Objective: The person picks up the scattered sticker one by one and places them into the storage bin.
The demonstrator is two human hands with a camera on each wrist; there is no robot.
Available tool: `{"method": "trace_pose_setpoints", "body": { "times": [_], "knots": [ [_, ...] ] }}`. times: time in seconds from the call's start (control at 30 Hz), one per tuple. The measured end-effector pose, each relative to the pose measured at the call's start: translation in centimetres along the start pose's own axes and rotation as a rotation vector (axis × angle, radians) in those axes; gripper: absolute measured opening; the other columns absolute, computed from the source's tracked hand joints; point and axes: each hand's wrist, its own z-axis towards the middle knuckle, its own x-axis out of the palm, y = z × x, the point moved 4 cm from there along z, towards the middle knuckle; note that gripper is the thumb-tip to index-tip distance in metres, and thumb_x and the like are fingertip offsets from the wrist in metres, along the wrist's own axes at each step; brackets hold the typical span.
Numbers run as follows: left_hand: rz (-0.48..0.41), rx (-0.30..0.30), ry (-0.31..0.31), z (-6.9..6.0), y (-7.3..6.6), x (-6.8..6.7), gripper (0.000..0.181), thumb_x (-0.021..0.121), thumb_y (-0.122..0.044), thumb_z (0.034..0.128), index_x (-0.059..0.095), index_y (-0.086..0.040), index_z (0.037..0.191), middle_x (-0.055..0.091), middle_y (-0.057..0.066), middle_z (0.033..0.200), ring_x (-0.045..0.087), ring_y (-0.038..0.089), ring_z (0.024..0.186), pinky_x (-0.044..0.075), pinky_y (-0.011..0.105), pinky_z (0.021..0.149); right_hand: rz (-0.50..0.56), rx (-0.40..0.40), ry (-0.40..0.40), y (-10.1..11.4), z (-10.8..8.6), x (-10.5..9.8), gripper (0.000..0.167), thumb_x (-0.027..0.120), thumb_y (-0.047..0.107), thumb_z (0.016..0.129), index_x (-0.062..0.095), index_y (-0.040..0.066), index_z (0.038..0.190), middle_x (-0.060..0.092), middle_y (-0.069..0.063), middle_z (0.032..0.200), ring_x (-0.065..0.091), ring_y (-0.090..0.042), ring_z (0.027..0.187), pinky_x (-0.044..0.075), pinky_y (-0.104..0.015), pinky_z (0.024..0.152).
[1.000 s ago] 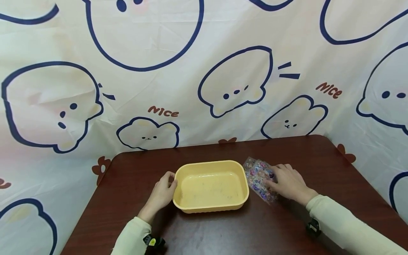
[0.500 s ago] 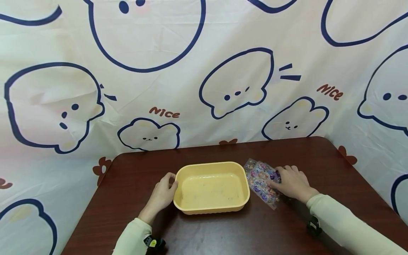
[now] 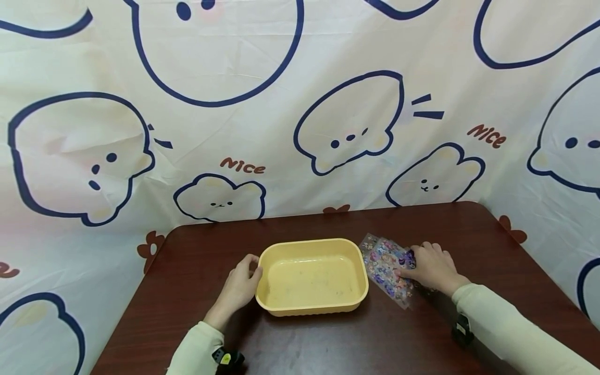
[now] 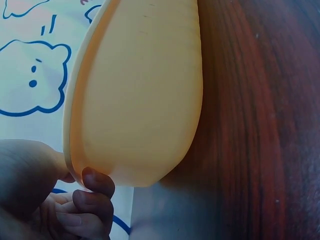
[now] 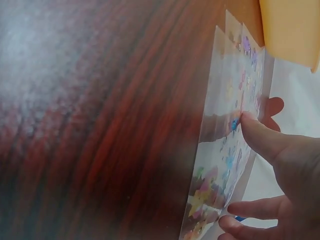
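Fabric backdrop (image 3: 351,41) was the biggest thing in view, filling the bg: off-white, w/ navy outline cartoon faces, red-brown flowers & "Nice" printed 2x. It ran behind the tabletop (image 3: 347,338), dk reddish-brown, wood-grained, rounded far corners, a bit glossy nr the front. Yellow tub (image 3: 311,285), shallow & rect. w/ rounded corners, sat upright abt mid-tabletop; some small dk specks showed on its floor. Pale sleeves, left sleeve (image 3: 197,346) & right sleeve (image 3: 515,323), came in from the bottom edge & lower R corner resp. Next, the sticker sheets (image 3: 386,265): clear, several overlapping, multicolored prints (purple, blue, pink etc.), lying at a slant just beside the tub's R end; couldn't tell if they touched it. Of the two hands, left hand (image 3: 238,285) was closed to a pinch on the rim at the tub's L end, thumb one side, index the other, remaining fingers curled below. Right hand (image 3: 433,267) was partly closed on the sheets' R edge, thumb on the printed face, fingers round the edge; couldn't tell how many sheets it had, or if that edge was off the tabletop. Smallest: blk wrist units, left unit (image 3: 227,358) w/ a yellow-green spot, right unit (image 3: 462,329) plainer.
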Motion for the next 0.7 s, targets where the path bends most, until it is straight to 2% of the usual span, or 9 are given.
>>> {"method": "trace_pose_setpoints", "body": {
  "times": [0.1, 0.2, 0.37, 0.47, 0.7],
  "knots": [
    [-0.003, -0.002, 0.003, -0.05, -0.06, -0.01, 0.022, 0.055, -0.017, 0.0998, 0.059, -0.007, 0.119, 0.075, 0.011, 0.088, 0.070, 0.017, 0.080, 0.051, 0.032, 0.068, 0.017, 0.008, 0.010, -0.07, 0.10, -0.17, 0.090, 0.078, 0.063, 0.076, 0.061, -0.010, 0.126, 0.063, -0.029, 0.113, 0.055, -0.042, 0.101, 0.047, -0.062, 0.087],
    [-0.004, -0.003, 0.003, -0.07, -0.09, -0.01, 0.023, 0.055, -0.017, 0.0997, 0.059, -0.007, 0.120, 0.074, 0.011, 0.087, 0.068, 0.016, 0.078, 0.050, 0.031, 0.067, 0.041, 0.007, 0.014, -0.17, 0.15, -0.37, 0.089, 0.080, 0.062, 0.076, 0.062, -0.010, 0.126, 0.063, -0.029, 0.115, 0.056, -0.042, 0.101, 0.048, -0.060, 0.084],
    [-0.006, 0.000, 0.003, -0.01, -0.05, 0.01, 0.022, 0.055, -0.017, 0.0996, 0.059, -0.007, 0.119, 0.075, 0.011, 0.088, 0.069, 0.017, 0.078, 0.050, 0.031, 0.067, 0.073, -0.008, 0.005, -0.23, 0.27, -0.48, 0.084, 0.082, 0.058, 0.075, 0.064, -0.008, 0.123, 0.066, -0.027, 0.111, 0.058, -0.033, 0.087, 0.049, -0.045, 0.068],
    [-0.009, 0.002, 0.004, 0.04, 0.05, 0.05, 0.022, 0.055, -0.017, 0.0998, 0.059, -0.007, 0.119, 0.075, 0.012, 0.091, 0.070, 0.018, 0.081, 0.051, 0.032, 0.068, 0.086, -0.019, -0.008, -0.22, 0.32, -0.42, 0.080, 0.083, 0.056, 0.075, 0.066, -0.006, 0.122, 0.068, -0.025, 0.110, 0.057, -0.028, 0.081, 0.046, -0.039, 0.063],
    [-0.010, 0.001, 0.006, 0.06, 0.19, 0.11, 0.022, 0.054, -0.017, 0.1000, 0.059, -0.007, 0.119, 0.075, 0.012, 0.090, 0.069, 0.017, 0.080, 0.051, 0.032, 0.068, 0.096, -0.023, -0.029, -0.32, 0.24, -0.28, 0.079, 0.083, 0.055, 0.075, 0.067, -0.007, 0.121, 0.068, -0.027, 0.113, 0.060, -0.030, 0.085, 0.049, -0.043, 0.066]
  ]
}}
